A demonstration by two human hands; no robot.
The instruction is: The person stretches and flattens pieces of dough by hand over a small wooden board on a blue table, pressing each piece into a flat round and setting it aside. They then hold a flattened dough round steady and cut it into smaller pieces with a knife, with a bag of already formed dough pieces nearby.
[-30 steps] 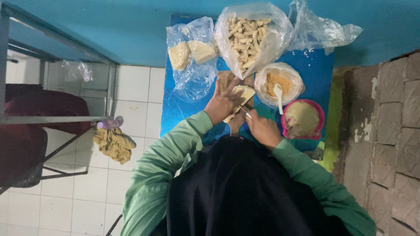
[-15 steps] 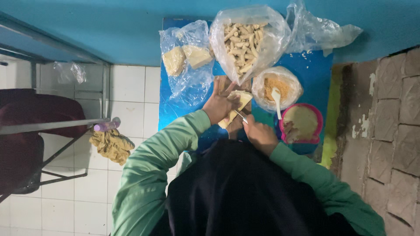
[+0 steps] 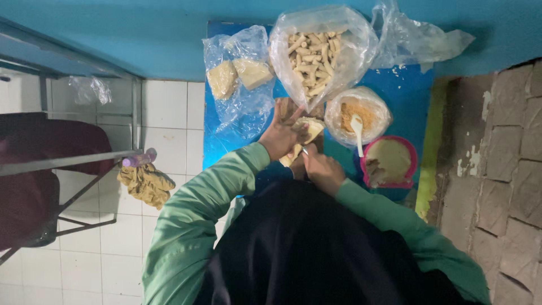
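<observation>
Against the blue wall, a blue table (image 3: 420,85) was found carrying the work, seen from above past the person's dark garment and green sleeves. Largest upon it stood an open clear bag of rolled pastry sticks (image 3: 316,53), too many to count; one crumpled empty bag (image 3: 418,39) lay to its right, and one bag holding two pale blocks (image 3: 237,76) lay to its left. Next in size were one bag of orange-brown filling (image 3: 361,113) with one white spoon (image 3: 357,127) standing in it, and one pink bowl (image 3: 389,164) of pale paste near the table's front edge. At the table's near edge, between the bags and the person's body, one thin pale wrapper sheet (image 3: 307,131) rested on the left hand (image 3: 279,135), whose fingers were spread wide beneath it as a support. The right hand (image 3: 322,166) was closed narrowly upon the sheet's near corner; whether it also held a small tool could not be told. In this inspector's judgement, the fold is best done with the sheet kept flat on the open palm, the corner drawn snugly and evenly so the wrapper does not tear. Off the table, one yellowish rag (image 3: 145,183) lay on the white tiles beside a metal chair frame (image 3: 73,161)
</observation>
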